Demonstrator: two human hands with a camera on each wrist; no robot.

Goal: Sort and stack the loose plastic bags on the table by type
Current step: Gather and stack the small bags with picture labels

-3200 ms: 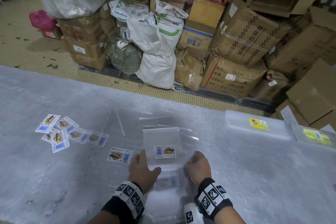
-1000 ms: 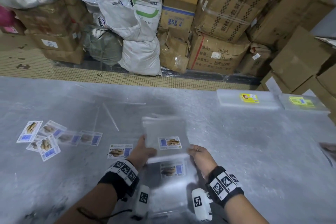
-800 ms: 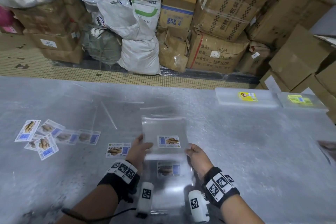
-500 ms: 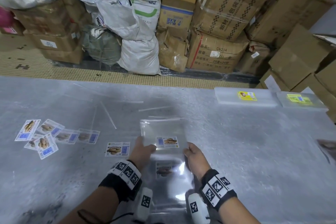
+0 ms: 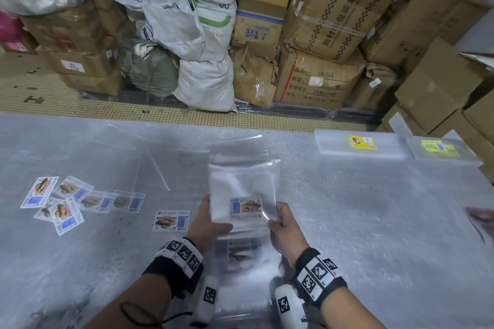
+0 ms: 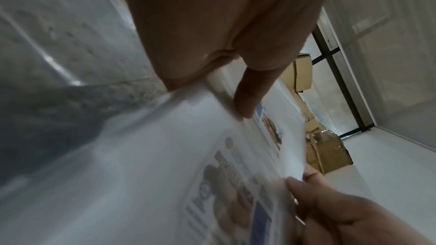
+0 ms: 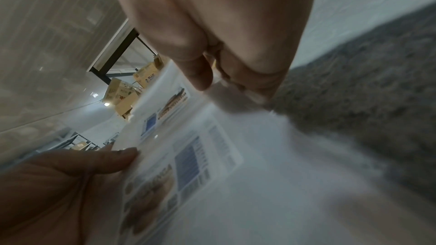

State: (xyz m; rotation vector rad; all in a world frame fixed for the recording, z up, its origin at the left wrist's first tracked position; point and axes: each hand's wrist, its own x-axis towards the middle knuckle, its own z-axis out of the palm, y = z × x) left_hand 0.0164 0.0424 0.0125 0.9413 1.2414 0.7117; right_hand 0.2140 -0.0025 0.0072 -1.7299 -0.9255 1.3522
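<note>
I hold a thin stack of clear plastic bags (image 5: 242, 189) with a biscuit label (image 5: 246, 208) just above the table, its far end raised. My left hand (image 5: 207, 219) pinches its near left corner, thumb on top (image 6: 245, 96). My right hand (image 5: 284, 222) pinches the near right corner (image 7: 198, 74). Under the stack, between my wrists, another labelled clear bag (image 5: 243, 254) lies flat on the table. One labelled bag (image 5: 171, 220) lies just left of my left hand. Several more labelled bags (image 5: 69, 200) are scattered at the left.
Two neat stacks of clear bags with yellow labels (image 5: 358, 143) (image 5: 438, 148) sit at the table's far right edge. Loose clear bags (image 5: 149, 157) lie beyond the held stack. The grey table (image 5: 374, 235) is bare at right. Cardboard boxes and sacks (image 5: 203, 43) stand on the floor behind.
The bag stack was set flat on the table half a second ago; both hands have now tilted its far end up again, still gripping the near corners.
</note>
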